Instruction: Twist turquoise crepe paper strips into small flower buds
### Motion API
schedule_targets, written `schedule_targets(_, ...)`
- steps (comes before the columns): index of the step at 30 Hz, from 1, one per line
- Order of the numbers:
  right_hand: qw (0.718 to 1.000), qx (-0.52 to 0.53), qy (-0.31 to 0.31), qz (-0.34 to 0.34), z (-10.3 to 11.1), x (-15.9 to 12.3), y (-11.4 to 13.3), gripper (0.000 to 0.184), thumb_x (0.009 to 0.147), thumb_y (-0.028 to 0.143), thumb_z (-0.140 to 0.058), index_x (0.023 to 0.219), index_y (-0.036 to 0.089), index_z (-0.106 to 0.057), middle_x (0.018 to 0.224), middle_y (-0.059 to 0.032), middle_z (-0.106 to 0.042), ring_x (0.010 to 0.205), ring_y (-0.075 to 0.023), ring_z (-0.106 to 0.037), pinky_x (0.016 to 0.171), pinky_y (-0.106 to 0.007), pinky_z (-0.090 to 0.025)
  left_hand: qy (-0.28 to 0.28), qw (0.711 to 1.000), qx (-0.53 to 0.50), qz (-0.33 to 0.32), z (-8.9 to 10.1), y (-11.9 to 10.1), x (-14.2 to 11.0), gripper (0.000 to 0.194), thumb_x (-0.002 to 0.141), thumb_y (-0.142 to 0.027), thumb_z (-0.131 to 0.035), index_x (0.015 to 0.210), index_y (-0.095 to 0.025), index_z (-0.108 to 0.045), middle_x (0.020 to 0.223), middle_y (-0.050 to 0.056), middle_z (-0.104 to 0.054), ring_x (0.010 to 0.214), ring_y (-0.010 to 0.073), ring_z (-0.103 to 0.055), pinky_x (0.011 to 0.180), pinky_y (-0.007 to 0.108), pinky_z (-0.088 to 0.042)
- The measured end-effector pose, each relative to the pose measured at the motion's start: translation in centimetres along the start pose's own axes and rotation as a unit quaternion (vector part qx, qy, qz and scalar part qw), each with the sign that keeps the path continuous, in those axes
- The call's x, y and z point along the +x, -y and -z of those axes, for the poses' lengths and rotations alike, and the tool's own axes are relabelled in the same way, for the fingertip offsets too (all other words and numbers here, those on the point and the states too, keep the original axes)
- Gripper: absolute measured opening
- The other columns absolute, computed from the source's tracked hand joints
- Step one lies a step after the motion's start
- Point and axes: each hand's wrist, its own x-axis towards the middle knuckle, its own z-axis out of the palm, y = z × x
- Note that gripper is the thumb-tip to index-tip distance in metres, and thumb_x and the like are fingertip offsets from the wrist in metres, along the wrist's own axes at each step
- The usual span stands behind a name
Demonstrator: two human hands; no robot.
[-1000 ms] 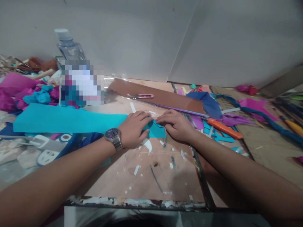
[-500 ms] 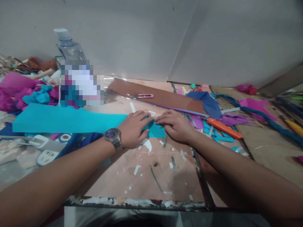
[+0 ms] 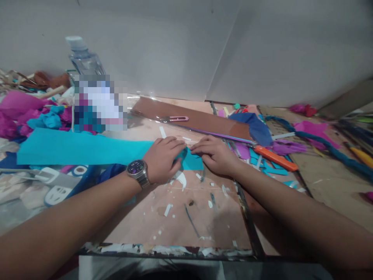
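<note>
A long turquoise strip (image 3: 75, 147), which looks like crepe paper, lies across the table from the far left to the middle. My left hand (image 3: 164, 160), with a watch (image 3: 136, 170) on its wrist, rests over the strip near its right end, fingers bent and closed on it. Facing it, my right hand (image 3: 214, 155) has its fingers pressed together at the strip's upper edge. The fingertips of both hands nearly meet there. The strip's short end shows between and below them, and the part beneath my left hand is hidden.
A clear bottle (image 3: 86, 60) stands at the back left beside crumpled magenta paper (image 3: 21, 105). Brown sheets (image 3: 192, 116) in a clear sleeve lie behind my hands, with a pink cutter (image 3: 178, 118) on top. An orange-handled cutter (image 3: 275, 158) lies to the right among coloured scraps.
My left hand and wrist have shifted very slightly left, and the strip's short end shows a little differently between the fingers. My right hand has hardly moved.
</note>
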Motion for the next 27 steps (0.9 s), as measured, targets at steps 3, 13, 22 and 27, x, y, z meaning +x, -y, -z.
schedule_targets(3, 1.0, 0.002, 0.001, -0.001, -0.05, -0.08, -0.09, 0.044, 0.085, 0.003, -0.051, 0.108, 0.026, -0.081, 0.114, -0.0029, -0.081, 0.105, -0.0247, -0.068, 0.097, -0.046, -0.053, -0.01, 1.0, 0.008, 0.021, 0.11, 0.0, 0.0, 0.048, 0.093, -0.026, -0.052, 0.14, -0.017, -0.061, 0.147, 0.011, -0.064, 0.136, 0.0347, -0.054, 0.108, 0.055, -0.043)
schedule_targets(13, 1.0, -0.005, -0.008, 0.002, -0.02, -0.02, -0.01, 0.044, 0.085, 0.004, -0.051, 0.107, 0.027, -0.082, 0.111, -0.0035, -0.082, 0.104, -0.0257, -0.066, 0.096, -0.048, -0.054, 0.068, 0.998, -0.009, -0.007, -0.01, 0.04, 0.13, 0.058, 0.097, -0.032, -0.048, 0.155, -0.024, -0.048, 0.162, 0.007, -0.05, 0.151, 0.0382, -0.038, 0.113, 0.061, -0.035)
schedule_targets(22, 1.0, -0.016, -0.018, 0.004, 0.04, -0.18, -0.01, 0.043, 0.084, 0.003, -0.054, 0.105, 0.026, -0.083, 0.112, -0.0025, -0.082, 0.105, -0.0268, -0.065, 0.096, -0.049, -0.055, 0.061, 0.998, 0.018, -0.002, 0.14, -0.24, 0.06, 0.056, 0.097, -0.034, -0.048, 0.151, -0.021, -0.053, 0.16, 0.009, -0.052, 0.15, 0.0391, -0.039, 0.111, 0.062, -0.037)
schedule_targets(27, 1.0, -0.02, -0.018, 0.013, 0.04, -0.29, 0.0, 0.043, 0.085, 0.004, -0.055, 0.108, 0.026, -0.083, 0.112, -0.0028, -0.082, 0.106, -0.028, -0.064, 0.096, -0.051, -0.057, 0.064, 0.997, 0.03, -0.009, 0.12, -0.24, 0.09, 0.053, 0.099, -0.034, -0.046, 0.15, -0.024, -0.054, 0.16, 0.008, -0.054, 0.15, 0.04, -0.04, 0.11, 0.061, -0.039)
